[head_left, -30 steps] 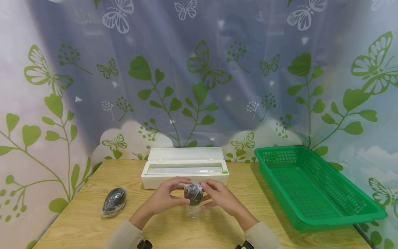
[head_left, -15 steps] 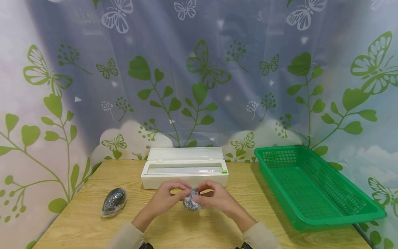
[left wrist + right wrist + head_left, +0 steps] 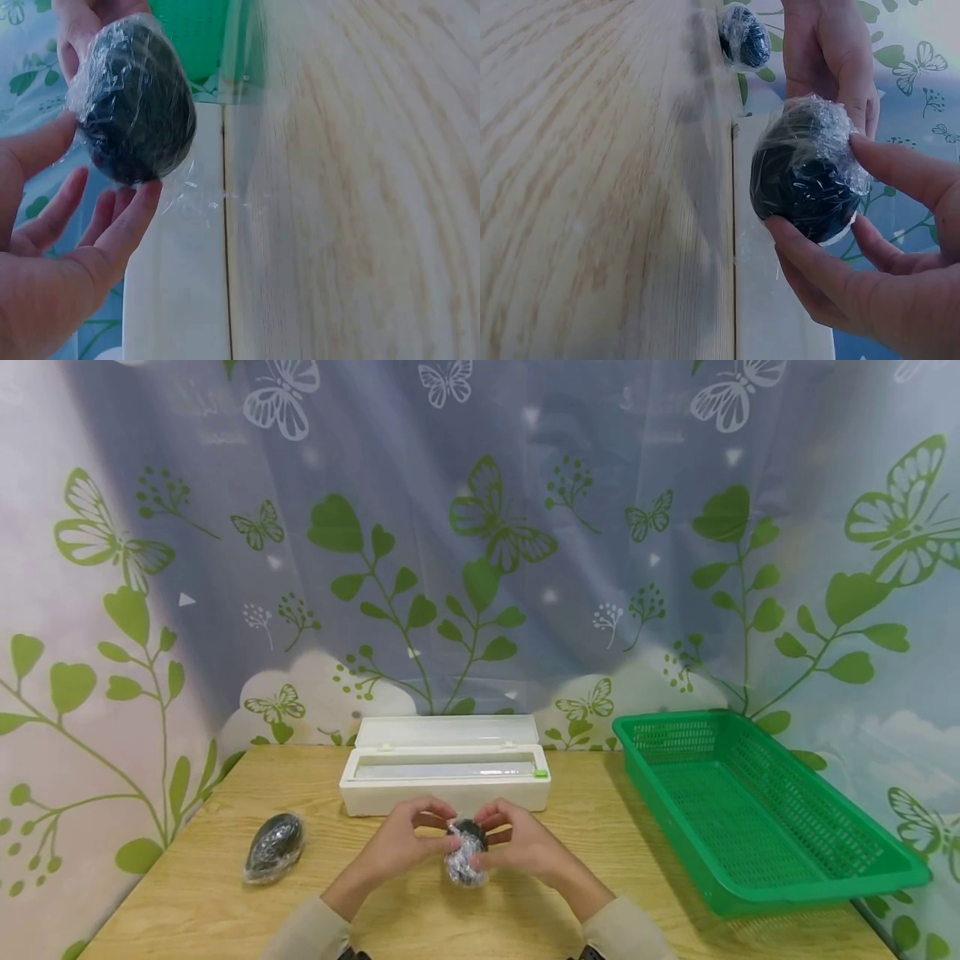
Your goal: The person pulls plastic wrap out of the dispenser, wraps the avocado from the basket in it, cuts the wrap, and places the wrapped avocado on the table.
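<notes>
A dark, egg-shaped avocado [image 3: 468, 865] in crinkled cling film is held between both hands above the table. My left hand [image 3: 405, 846] grips its left side, thumb on the near face. My right hand [image 3: 523, 846] grips the other side, its thumb also on the film. Up close in the left wrist view, the avocado [image 3: 141, 105] shows film bunched along one side, with fingertips against its end. In the right wrist view, thumb and fingers hold the wrapped avocado [image 3: 799, 172]. A second film-wrapped avocado [image 3: 274, 848] lies on the table at the left.
Behind the hands stands a white cling film dispenser [image 3: 446, 795], its lid [image 3: 447, 731] raised, with a small green slider [image 3: 541, 773] at its right end. A green perforated basket [image 3: 825, 893] sits on the right of the wooden table [image 3: 187, 893]. A printed curtain hangs behind.
A loose flap of film hung below the avocado earlier; now it is folded against the fruit. Both hands have turned the avocado and shifted slightly toward me, thumbs moving onto its near face.
</notes>
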`<state>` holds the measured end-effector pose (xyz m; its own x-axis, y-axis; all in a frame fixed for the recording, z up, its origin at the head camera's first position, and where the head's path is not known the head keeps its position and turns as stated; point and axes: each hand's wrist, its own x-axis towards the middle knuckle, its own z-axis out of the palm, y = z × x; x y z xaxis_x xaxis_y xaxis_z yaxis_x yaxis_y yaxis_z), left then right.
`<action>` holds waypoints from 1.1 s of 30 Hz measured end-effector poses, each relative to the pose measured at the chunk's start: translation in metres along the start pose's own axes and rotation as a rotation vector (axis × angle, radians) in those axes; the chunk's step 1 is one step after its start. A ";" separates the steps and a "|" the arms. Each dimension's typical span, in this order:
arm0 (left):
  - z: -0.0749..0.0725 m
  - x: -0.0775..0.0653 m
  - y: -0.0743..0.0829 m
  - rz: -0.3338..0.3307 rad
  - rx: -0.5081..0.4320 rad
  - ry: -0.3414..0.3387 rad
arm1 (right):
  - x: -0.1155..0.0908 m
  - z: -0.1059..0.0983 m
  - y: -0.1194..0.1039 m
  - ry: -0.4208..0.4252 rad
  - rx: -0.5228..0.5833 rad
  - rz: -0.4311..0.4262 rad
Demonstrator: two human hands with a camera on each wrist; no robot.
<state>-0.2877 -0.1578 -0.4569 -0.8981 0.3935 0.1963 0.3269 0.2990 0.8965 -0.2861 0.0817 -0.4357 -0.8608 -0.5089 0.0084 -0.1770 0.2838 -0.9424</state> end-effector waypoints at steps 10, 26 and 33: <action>0.004 -0.004 -0.002 0.011 0.035 -0.144 | -0.003 0.002 0.005 -0.136 -0.073 0.099; 0.009 -0.008 -0.002 -0.329 -0.005 -0.188 | -0.005 0.000 0.005 -0.117 -0.101 0.125; 0.009 -0.008 0.000 -0.356 0.000 -0.219 | -0.004 -0.001 0.008 -0.122 -0.152 0.166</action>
<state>-0.2774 -0.1530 -0.4622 -0.8714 0.4408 -0.2153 0.0070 0.4500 0.8930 -0.2846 0.0869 -0.4424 -0.8215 -0.5371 -0.1915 -0.1156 0.4857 -0.8665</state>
